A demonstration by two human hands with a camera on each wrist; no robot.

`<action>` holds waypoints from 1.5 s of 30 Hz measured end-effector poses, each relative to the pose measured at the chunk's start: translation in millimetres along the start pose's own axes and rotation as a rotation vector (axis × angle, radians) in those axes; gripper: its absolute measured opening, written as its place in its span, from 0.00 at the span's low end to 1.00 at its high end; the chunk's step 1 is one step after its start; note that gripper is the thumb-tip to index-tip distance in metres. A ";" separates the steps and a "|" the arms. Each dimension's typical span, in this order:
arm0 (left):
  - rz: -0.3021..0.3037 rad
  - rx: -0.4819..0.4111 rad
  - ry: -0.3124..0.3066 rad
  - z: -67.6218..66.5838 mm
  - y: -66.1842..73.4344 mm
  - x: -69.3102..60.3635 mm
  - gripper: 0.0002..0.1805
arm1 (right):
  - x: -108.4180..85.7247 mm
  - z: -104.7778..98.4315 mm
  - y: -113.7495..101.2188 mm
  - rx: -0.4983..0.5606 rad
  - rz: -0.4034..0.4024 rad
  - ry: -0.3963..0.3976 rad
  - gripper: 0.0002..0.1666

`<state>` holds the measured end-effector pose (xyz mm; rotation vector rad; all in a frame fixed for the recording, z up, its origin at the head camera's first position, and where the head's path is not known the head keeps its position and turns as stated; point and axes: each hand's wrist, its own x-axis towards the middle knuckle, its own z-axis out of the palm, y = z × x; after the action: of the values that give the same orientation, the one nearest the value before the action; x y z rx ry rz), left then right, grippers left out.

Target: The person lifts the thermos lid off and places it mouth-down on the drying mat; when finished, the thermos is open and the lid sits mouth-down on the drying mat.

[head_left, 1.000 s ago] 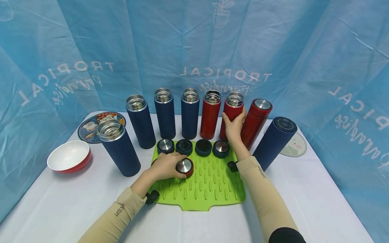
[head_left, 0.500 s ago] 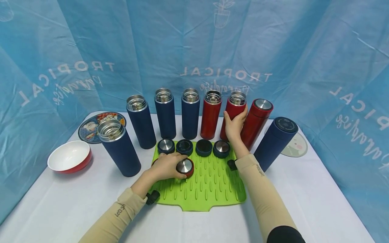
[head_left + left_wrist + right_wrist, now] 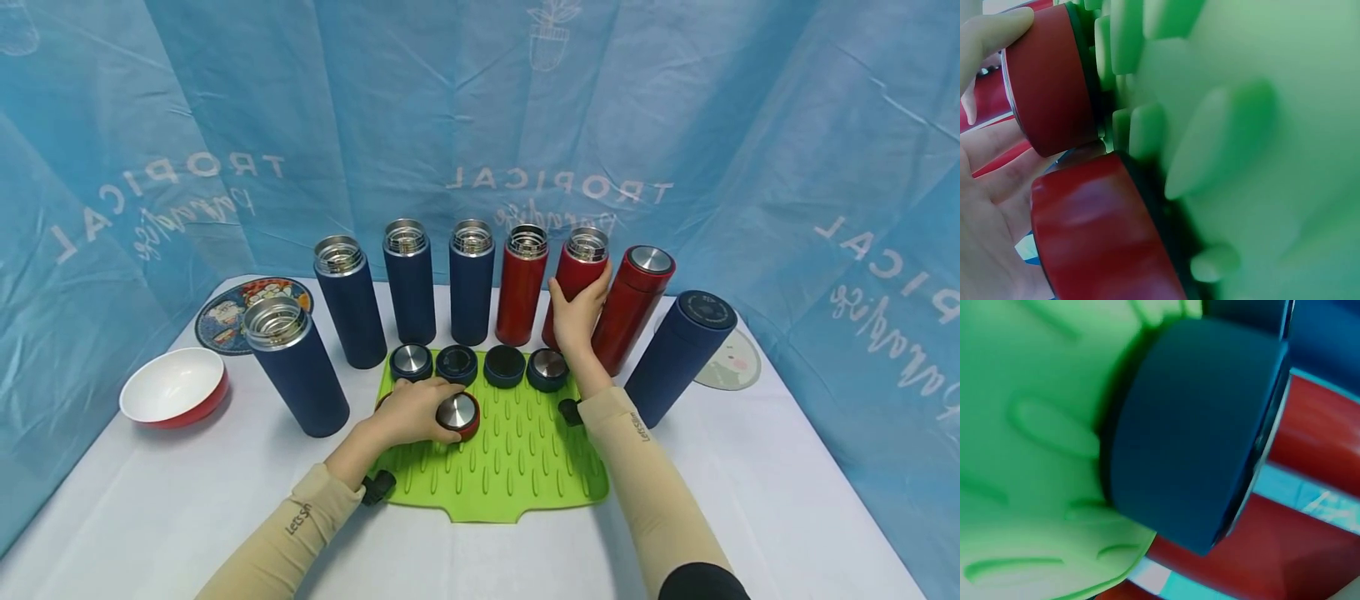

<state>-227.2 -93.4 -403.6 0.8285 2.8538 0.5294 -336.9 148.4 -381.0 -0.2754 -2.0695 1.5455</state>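
My left hand [image 3: 415, 410] pinches a red lid [image 3: 457, 414] with a steel top, which sits on the green mat [image 3: 495, 475]. In the left wrist view the thumb presses the rim of that lid [image 3: 1052, 81], and a second red lid [image 3: 1100, 231] lies beside it under the palm. At the back, my right hand [image 3: 581, 318] grips an uncapped red thermos bottle [image 3: 582, 271] around its body. An uncapped red bottle [image 3: 521, 292] stands to its left, and a capped red bottle [image 3: 633, 304] to its right. The right wrist view shows a navy lid [image 3: 1191, 431] near that wrist; the right hand's fingers are hidden there.
Several navy lids [image 3: 503, 367] line the mat's back edge. Several uncapped navy bottles [image 3: 408, 292] stand behind and left. A capped navy bottle [image 3: 675, 362] is at right, by a pale round mat [image 3: 731, 362]. Left are a red-and-white bowl [image 3: 176, 387] and a patterned round mat [image 3: 225, 321].
The red bottle in my right hand has shifted slightly to the right at its top, closer to the capped red bottle. My left hand stays on the red lid.
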 end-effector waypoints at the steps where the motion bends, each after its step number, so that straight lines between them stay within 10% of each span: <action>1: -0.001 0.002 -0.002 0.3 0.1 0.3 0.38 | -2.8 -0.5 -0.9 -0.004 -0.004 0.001 0.55; 12: 0.010 -0.005 0.000 1.4 0.1 1.9 0.38 | -41.6 -13.6 -19.0 -0.019 -0.148 0.007 0.48; 24: 0.058 -0.019 0.080 -5.8 -0.3 -4.9 0.34 | -46.9 -31.8 -22.8 -0.128 -0.535 0.328 0.38; 32: -0.066 -0.107 0.184 -15.3 -14.5 -18.3 0.31 | -33.1 -38.9 -12.4 -0.187 -0.511 0.394 0.45; 45: -0.372 -0.305 0.155 -16.3 -31.3 -29.0 0.37 | -15.5 -45.0 5.2 -0.110 -0.168 0.356 0.55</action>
<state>-221.7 -138.5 -399.3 0.2084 2.8509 0.9729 -301.0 180.0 -381.6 -0.3767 -1.8467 1.1887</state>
